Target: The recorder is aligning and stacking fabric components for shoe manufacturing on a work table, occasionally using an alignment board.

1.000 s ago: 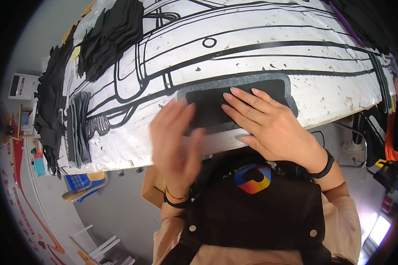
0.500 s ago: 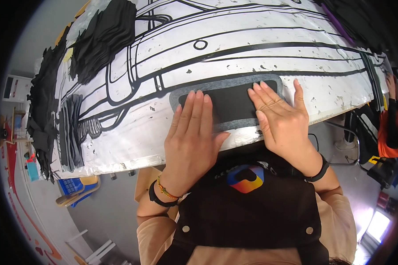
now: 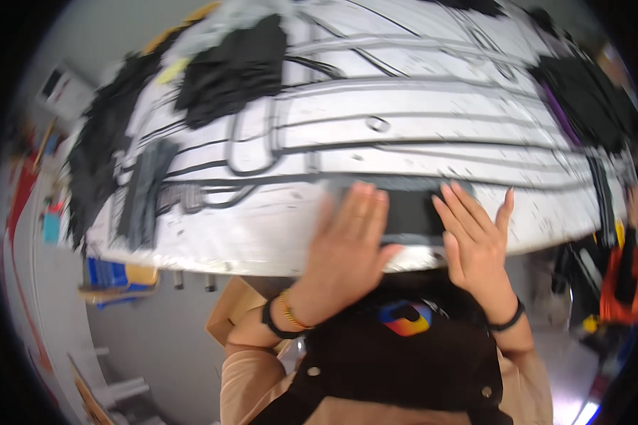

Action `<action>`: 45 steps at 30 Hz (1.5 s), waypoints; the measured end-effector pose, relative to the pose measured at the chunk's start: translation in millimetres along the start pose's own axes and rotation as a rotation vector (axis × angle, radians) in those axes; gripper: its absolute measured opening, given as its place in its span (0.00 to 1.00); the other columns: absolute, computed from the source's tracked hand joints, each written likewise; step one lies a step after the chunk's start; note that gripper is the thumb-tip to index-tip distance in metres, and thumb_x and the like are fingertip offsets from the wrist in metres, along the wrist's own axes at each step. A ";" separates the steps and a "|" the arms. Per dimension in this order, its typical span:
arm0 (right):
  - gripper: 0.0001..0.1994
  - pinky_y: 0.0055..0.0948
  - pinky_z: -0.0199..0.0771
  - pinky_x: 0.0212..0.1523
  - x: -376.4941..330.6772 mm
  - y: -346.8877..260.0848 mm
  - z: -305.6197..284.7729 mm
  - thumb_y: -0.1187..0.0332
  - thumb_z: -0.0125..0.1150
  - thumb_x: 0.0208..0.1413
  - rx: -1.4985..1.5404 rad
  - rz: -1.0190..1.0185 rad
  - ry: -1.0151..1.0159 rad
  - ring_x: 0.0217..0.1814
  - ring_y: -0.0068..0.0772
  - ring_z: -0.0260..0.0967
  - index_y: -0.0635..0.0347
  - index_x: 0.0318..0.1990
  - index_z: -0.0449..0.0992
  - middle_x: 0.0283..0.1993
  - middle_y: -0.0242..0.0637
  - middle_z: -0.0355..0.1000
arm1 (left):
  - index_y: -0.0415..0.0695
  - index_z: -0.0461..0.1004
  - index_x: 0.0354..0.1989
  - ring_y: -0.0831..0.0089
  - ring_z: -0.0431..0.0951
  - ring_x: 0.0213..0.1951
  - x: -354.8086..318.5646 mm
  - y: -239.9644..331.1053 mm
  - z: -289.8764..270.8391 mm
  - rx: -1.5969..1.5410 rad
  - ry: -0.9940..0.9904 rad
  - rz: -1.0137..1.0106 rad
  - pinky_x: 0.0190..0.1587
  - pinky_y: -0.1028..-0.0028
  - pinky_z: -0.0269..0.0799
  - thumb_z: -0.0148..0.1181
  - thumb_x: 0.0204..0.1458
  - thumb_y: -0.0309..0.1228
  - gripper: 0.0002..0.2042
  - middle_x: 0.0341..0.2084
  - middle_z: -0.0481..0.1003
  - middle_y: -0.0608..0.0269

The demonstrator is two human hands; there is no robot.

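A black rectangular piece (image 3: 409, 210) lies on a slightly larger grey fabric-like piece (image 3: 421, 239) near the front edge of the table. My left hand (image 3: 348, 237) rests flat across the left end of the black piece, fingers stretched out and a little blurred. At the other end, my right hand (image 3: 475, 232) has its fingertips on the black piece, with the thumb and little finger spread apart. Neither hand grips anything. Parts of both layers are hidden under my fingers.
White sheeting with thick black drawn lines covers the table (image 3: 212, 255). Stacked black pieces (image 3: 230, 67) and grey strips (image 3: 147, 191) lie to the left. More black pieces (image 3: 591, 106) sit far right. A blue crate (image 3: 117, 276) stands below; someone in orange (image 3: 627, 283) is at right.
The whole view has shifted and blurred, so the table and hands appear lower and further right. Both hands stay flat on the layered pieces.
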State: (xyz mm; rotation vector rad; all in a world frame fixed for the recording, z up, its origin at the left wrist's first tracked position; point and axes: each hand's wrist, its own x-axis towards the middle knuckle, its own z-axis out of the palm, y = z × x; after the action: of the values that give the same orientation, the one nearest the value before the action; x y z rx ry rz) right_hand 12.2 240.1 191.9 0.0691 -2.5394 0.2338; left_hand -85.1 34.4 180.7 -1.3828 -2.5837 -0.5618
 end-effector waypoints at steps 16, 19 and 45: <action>0.20 0.56 0.45 0.75 -34.2 85.3 -6.9 0.67 0.38 0.69 0.171 0.223 0.138 0.46 0.41 0.77 0.69 0.38 0.79 0.39 0.43 0.79 | 0.41 0.80 0.47 0.61 0.84 0.45 -49.1 -79.7 -77.2 -0.031 0.434 0.146 0.46 0.65 0.82 0.60 0.46 0.16 0.18 0.45 0.82 0.56; 0.18 0.58 0.48 0.73 -41.2 78.2 -14.6 0.67 0.42 0.68 0.187 0.263 0.176 0.45 0.42 0.77 0.65 0.36 0.80 0.38 0.42 0.79 | 0.40 0.80 0.48 0.61 0.85 0.39 -50.8 -106.1 -118.9 0.183 0.751 -0.293 0.42 0.73 0.78 0.57 0.52 0.16 0.16 0.42 0.83 0.55; 0.23 0.28 0.76 0.40 96.8 227.4 -62.2 0.53 0.53 0.66 0.611 0.520 -0.084 0.37 0.29 0.80 0.67 0.39 0.84 0.34 0.37 0.82 | 0.37 0.65 0.66 0.51 0.67 0.65 -140.9 -217.7 -145.3 0.335 0.563 -0.645 0.66 0.57 0.59 0.44 0.54 0.14 0.27 0.62 0.70 0.46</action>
State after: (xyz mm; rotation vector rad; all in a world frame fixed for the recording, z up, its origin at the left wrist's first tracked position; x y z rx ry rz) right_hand -56.7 475.3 262.1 -0.3559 -2.4287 1.2201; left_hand -191.6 -240.9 215.7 -0.2144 -2.4332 -0.4692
